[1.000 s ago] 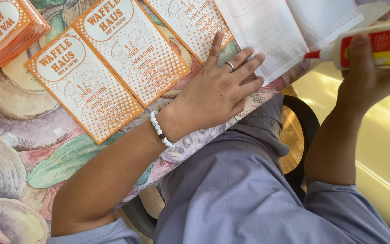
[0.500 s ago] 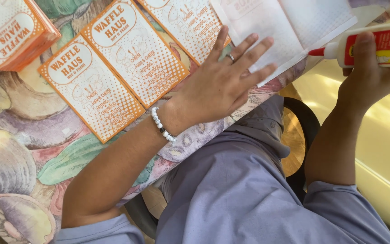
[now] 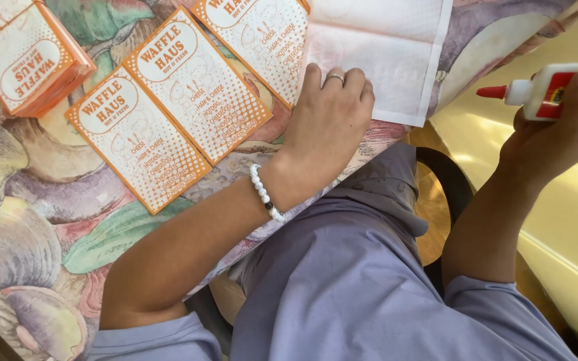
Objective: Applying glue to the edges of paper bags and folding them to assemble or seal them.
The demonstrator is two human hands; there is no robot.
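Observation:
My left hand (image 3: pixel 329 124) rests on the table edge with its fingers curled over the near edge of a white folded paper sheet (image 3: pixel 382 53). It wears a ring and a white bead bracelet. My right hand (image 3: pixel 556 134) is off the table to the right, holding a white glue bottle (image 3: pixel 556 90) with a red tip and red label, tip pointing left. Three orange-and-white printed paper bags (image 3: pixel 199 83) lie flat in a row left of my left hand.
A stack of the same orange bags (image 3: pixel 25 60) sits at the top left. The tablecloth (image 3: pixel 28 234) has a shell and leaf pattern. My grey-clad lap and a round stool seat (image 3: pixel 433 214) are below; yellow floor at right.
My left hand has drawn its spread fingers together and curled them on the white sheet's edge. The right hand with the glue bottle has dropped slightly lower.

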